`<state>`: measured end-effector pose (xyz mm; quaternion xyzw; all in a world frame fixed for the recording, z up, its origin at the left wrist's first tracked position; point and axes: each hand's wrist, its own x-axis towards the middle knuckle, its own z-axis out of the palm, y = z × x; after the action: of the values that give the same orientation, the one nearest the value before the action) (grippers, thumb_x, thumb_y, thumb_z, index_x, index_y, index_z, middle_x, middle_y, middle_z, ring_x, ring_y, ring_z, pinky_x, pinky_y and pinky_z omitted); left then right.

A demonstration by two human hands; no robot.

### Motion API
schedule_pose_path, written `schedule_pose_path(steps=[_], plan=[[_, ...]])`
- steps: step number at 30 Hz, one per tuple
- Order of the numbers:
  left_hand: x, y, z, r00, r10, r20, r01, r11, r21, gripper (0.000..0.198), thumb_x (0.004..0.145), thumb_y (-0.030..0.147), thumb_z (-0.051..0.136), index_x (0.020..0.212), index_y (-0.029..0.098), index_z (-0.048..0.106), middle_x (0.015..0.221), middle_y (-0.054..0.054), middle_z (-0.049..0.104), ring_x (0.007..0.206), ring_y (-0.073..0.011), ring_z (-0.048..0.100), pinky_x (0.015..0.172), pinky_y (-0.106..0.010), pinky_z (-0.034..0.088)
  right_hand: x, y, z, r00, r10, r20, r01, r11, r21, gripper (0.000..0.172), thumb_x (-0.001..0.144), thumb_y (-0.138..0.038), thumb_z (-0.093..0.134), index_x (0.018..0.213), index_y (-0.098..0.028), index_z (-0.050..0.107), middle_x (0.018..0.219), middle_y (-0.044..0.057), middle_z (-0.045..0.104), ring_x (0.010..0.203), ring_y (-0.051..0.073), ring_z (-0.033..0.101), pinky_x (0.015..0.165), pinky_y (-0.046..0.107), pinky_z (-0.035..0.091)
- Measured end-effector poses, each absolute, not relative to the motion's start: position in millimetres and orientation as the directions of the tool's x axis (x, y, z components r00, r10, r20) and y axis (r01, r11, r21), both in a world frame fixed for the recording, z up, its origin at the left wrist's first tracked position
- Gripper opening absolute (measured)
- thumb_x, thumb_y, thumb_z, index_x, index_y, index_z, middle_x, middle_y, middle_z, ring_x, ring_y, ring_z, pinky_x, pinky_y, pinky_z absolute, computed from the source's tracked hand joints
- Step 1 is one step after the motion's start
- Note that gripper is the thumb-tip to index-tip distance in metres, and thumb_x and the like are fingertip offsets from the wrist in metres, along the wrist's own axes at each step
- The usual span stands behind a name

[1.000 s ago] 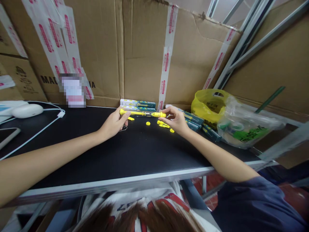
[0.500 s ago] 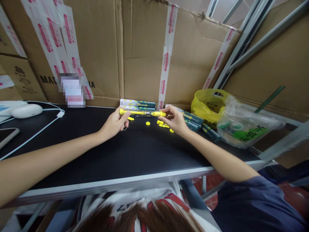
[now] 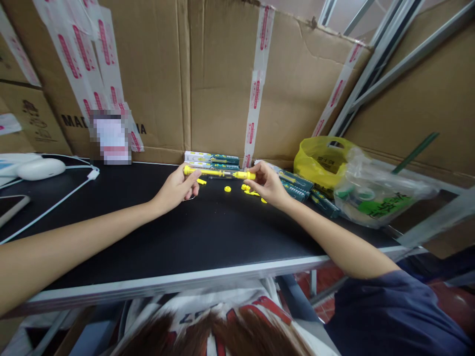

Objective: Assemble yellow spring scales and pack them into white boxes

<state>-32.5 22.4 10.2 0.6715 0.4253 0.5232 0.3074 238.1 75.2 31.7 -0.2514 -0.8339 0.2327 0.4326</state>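
At far left on my black bench (image 3: 215, 237) lie one phone (image 3: 13, 210), seen in part, and one rounded white device (image 3: 41, 169) near a white cable (image 3: 55, 212). One blurred upright rectangle (image 3: 113, 141) stands before the large carton (image 3: 218, 94). My left hand (image 3: 173, 190) grasps the left end of one yellow tubular tool (image 3: 213, 173); a thin wire (image 3: 191, 198) shows below its fingers, its attachment unclear. The tool lies nearly level between my hands, apparently raised above the bench, a metallic section exposed near its right end. Behind it are two visible printed boxes (image 3: 211, 158), stacked. Beyond my left fingers lies one long yellow piece (image 3: 201, 181), then one yellow ring (image 3: 227, 189). My right hand (image 3: 272, 187) pinches the tool's right end between thumb and fingers, partly hiding a cluster of yellow parts (image 3: 252, 193), at least three. The step in hand appears to be working the tool at its joint; the next move would call for steady grips and ends kept in line. Farther right are at least three green boxes (image 3: 297, 190), one yellow bag (image 3: 315, 165) and one transparent bag (image 3: 371, 200).
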Motion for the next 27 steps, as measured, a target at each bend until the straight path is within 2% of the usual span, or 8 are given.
schedule_pose_path(steps=[4,7,11,14,21,27], plan=[[-32,23,12,0.096,0.894,0.437,0.215,-0.447,0.868,0.036,0.087,0.055,0.050,0.087,0.021,0.039,0.053,0.007,0.055,0.035,-0.0051,0.042,0.034,-0.014,0.031,239,75,32,-0.529,0.605,0.595,0.167,0.762,-0.626,0.036,0.078,-0.044,0.069,0.092,-0.022,0.043,0.079,-0.002,0.052,0.058,0.009,0.052,0.051,0.025,0.046],[-31,23,13,0.103,0.886,0.452,0.189,-0.463,0.866,0.036,0.087,0.055,0.051,0.087,0.021,0.038,0.053,0.007,0.055,0.035,-0.0049,0.042,0.033,-0.014,0.030,239,74,35,-0.511,0.617,0.598,0.202,0.763,-0.614,0.038,0.076,-0.045,0.071,0.091,-0.021,0.047,0.079,-0.001,0.052,0.060,0.009,0.050,0.055,0.024,0.047],[-30,22,14,0.098,0.881,0.463,0.185,-0.474,0.861,0.035,0.087,0.054,0.051,0.088,0.021,0.038,0.054,0.007,0.056,0.035,-0.0048,0.042,0.033,-0.013,0.030,240,70,41,-0.455,0.595,0.662,0.304,0.803,-0.513,0.036,0.073,-0.046,0.074,0.087,-0.019,0.054,0.086,0.002,0.053,0.066,0.010,0.049,0.054,0.024,0.046],[-29,21,15,0.096,0.888,0.449,0.182,-0.459,0.869,0.035,0.087,0.054,0.051,0.088,0.021,0.038,0.053,0.007,0.056,0.035,-0.0048,0.042,0.032,-0.013,0.030,240,67,45,-0.438,0.545,0.714,0.322,0.837,-0.442,0.032,0.073,-0.044,0.074,0.085,-0.019,0.057,0.093,0.003,0.050,0.069,0.011,0.049,0.052,0.023,0.045],[-29,21,14,0.095,0.890,0.446,0.170,-0.456,0.874,0.037,0.086,0.055,0.052,0.087,0.021,0.038,0.052,0.007,0.056,0.034,-0.0050,0.042,0.032,-0.014,0.030,238,67,42,-0.451,0.582,0.676,0.292,0.812,-0.505,0.029,0.077,-0.040,0.070,0.089,-0.020,0.052,0.085,0.002,0.055,0.068,0.012,0.053,0.061,0.028,0.050],[-27,19,17,0.099,0.903,0.418,0.159,-0.429,0.889,0.037,0.085,0.054,0.053,0.086,0.021,0.037,0.052,0.008,0.056,0.034,-0.0051,0.042,0.031,-0.014,0.030,240,69,40,-0.475,0.577,0.665,0.296,0.816,-0.497,0.030,0.079,-0.041,0.069,0.092,-0.020,0.051,0.086,0.002,0.056,0.066,0.012,0.053,0.063,0.029,0.049]])
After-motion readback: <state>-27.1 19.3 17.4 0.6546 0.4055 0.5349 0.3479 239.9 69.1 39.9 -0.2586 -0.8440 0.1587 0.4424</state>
